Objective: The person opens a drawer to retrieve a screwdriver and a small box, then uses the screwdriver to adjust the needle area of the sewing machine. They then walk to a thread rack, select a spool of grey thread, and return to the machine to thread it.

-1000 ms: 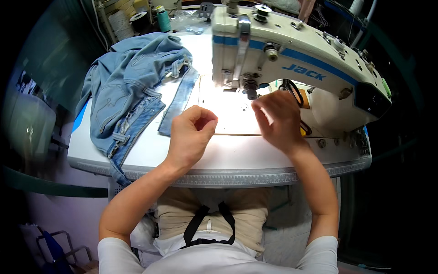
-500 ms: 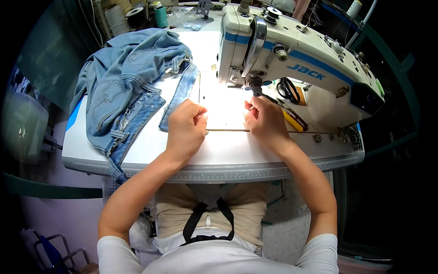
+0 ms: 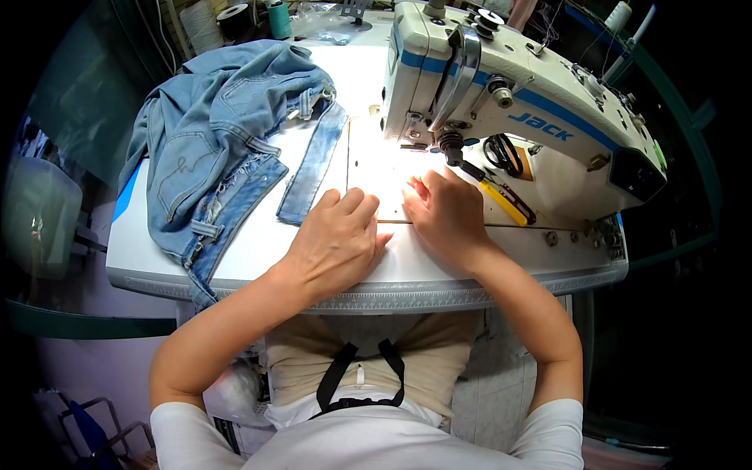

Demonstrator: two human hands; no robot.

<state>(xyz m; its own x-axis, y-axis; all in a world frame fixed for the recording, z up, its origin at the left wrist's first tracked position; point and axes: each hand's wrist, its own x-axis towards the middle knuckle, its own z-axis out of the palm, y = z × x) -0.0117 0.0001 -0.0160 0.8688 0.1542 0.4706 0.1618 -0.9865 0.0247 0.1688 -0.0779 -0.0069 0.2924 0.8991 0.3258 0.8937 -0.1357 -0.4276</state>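
My left hand [image 3: 333, 243], palm down with curled fingers, is low over the white sewing table, just in front of the machine's lit plate [image 3: 374, 164]. My right hand [image 3: 446, 215] is pinched over that plate, below the sewing machine's needle area [image 3: 451, 147]. What either set of fingers holds, if anything, is hidden or too small to name. Light blue jeans [image 3: 204, 141] with frayed edges lie bunched to the left, and a detached denim strip [image 3: 309, 176] runs beside them toward my left hand.
Right of my right hand lie a yellow-handled tool [image 3: 505, 202] and black scissors [image 3: 501, 155]. Thread spools [image 3: 278, 19] and a crumpled plastic bag [image 3: 317, 27] sit at the back. A grey ruler strip [image 3: 392, 301] edges the table's front.
My left hand has moved rightward and turned more palm down. My right hand has shifted left from near the machine's right side, uncovering more of the yellow-handled tool.
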